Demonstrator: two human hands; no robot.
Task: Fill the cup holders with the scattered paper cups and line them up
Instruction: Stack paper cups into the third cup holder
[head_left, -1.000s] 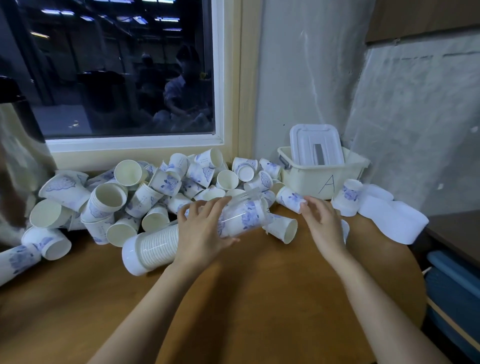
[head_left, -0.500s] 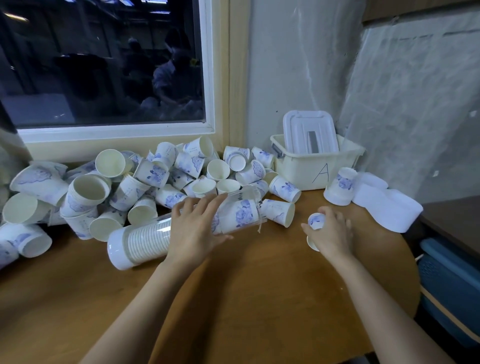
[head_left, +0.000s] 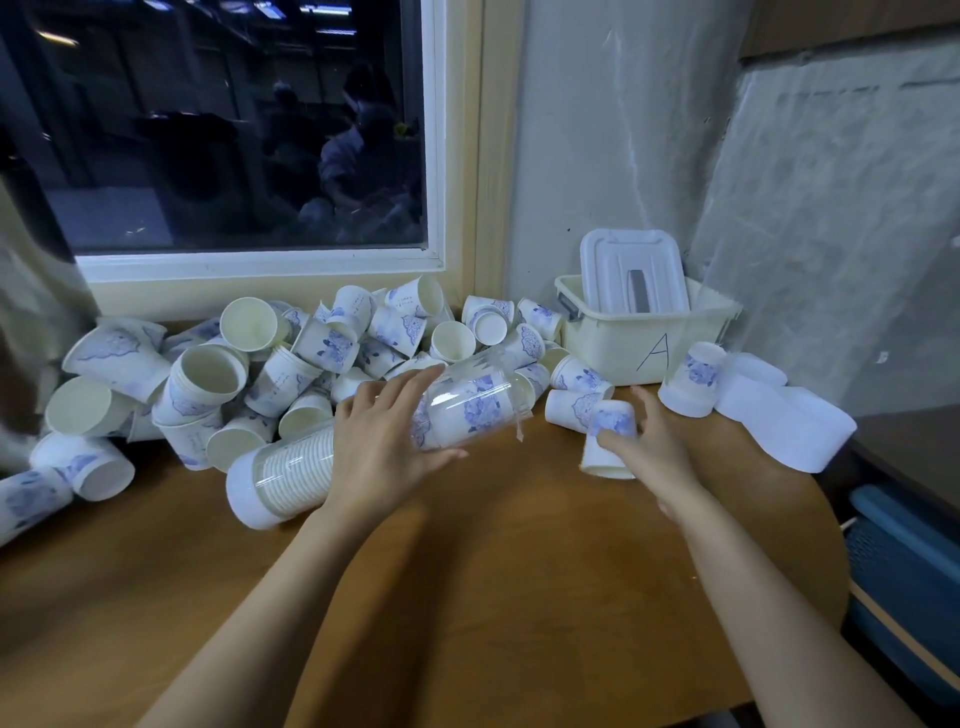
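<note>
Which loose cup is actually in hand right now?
The base-up cup gripped by the right hand, in front of bin A; the other loose cups lie unheld in the pile.

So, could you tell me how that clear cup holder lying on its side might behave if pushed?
The clear cup holder is a round tube on its side, so it would probably roll. Filled with stacked paper cups, it is likely light. Its thin wall may flex.
</note>
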